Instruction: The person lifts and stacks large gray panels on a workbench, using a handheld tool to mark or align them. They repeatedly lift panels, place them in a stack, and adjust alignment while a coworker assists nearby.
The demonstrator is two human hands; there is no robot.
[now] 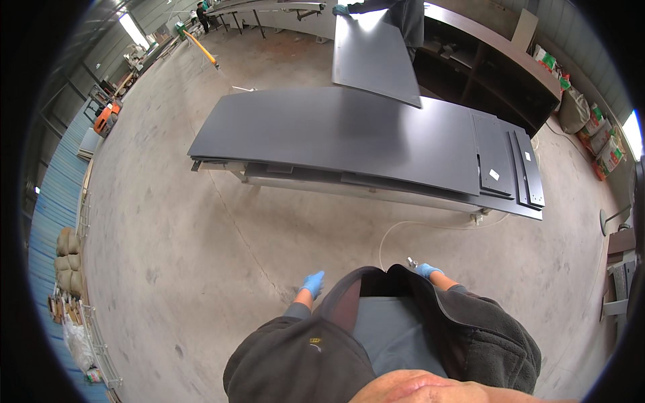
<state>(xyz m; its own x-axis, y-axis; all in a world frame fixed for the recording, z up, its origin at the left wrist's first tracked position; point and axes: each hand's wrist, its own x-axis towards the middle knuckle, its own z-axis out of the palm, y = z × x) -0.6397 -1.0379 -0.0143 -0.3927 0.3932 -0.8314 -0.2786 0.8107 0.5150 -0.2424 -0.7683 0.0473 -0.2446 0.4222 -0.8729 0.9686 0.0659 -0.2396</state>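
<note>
- I see my left grip (pixel 312 282) released, blue-gloved fingers extended above the floor (pixel 154 269).
- Ahead, a long dark panel (pixel 316 127) lies flat on the worktop (pixel 376 195).
- Behind that, a co-worker's gloved hand (pixel 341 10) holds a grey board (pixel 371 57) on edge.
- My right grip (pixel 426 271) is clasped around a small metal nozzle (pixel 412 261).
- Smaller panels (pixel 494 154) rest at the worktop's right end.

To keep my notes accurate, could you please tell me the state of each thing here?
Left hand: gloved, seemingly empty
Right hand: gloved, holding metal tool
Hose: loosely curved
Large panel: lying flat
Raised panel: tilted, in co-worker's hand
Small panels: flat, layered
Cabinet: open-fronted
Jacket: open
</note>
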